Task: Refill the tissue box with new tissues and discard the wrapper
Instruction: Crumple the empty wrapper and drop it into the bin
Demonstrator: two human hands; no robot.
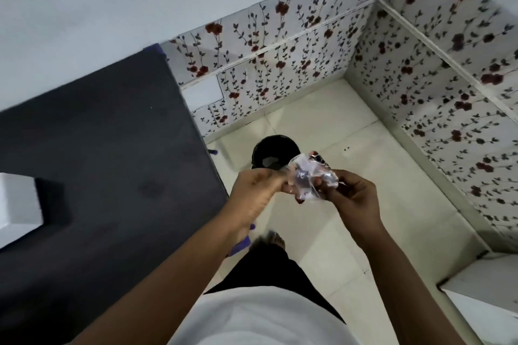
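Observation:
A crumpled clear plastic wrapper (309, 176) with dark print is held between both hands at the middle of the view. My left hand (259, 190) pinches its left side and my right hand (351, 194) grips its right side. Just beyond the wrapper, a black round bin (273, 150) stands on the pale floor, its open top partly hidden by the wrapper and my left hand. A white box (18, 206), likely the tissue box, sits on the dark table (106, 148) at the far left, cut off by the frame edge.
Floral-papered walls (308, 64) meet in a corner behind the bin. Cream floor tiles (378, 176) spread to the right. A white cabinet corner (487, 288) juts in at the lower right. My foot (273, 239) shows below the hands.

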